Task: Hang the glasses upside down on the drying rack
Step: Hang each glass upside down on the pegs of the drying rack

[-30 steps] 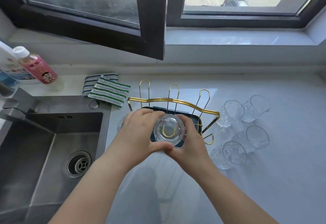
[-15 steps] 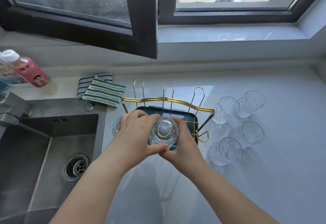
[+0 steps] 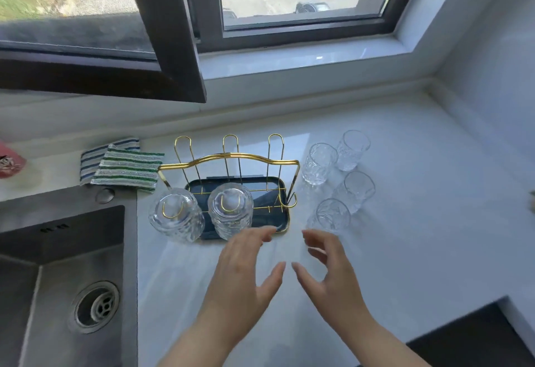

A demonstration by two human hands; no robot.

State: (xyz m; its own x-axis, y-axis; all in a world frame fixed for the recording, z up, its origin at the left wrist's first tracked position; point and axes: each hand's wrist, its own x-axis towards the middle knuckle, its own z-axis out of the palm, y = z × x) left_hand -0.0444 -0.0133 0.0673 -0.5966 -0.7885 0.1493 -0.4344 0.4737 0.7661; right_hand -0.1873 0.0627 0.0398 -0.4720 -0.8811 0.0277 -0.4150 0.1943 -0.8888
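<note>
Rack (image 3: 228,161): two glasses (image 3: 230,210) inverted on prongs to drain; four glasses (image 3: 320,162) upright at 3 o'clock, awaiting hanging; left hand (image 3: 246,277) and right hand (image 3: 330,274) open, empty.

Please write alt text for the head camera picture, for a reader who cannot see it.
Two empty, open hands, left hand and right hand, hover over a white counter in front of a gold wire drying rack where two glasses hang upside down. Four more glasses stand upright to the rack's right; a steel sink lies at left.
</note>
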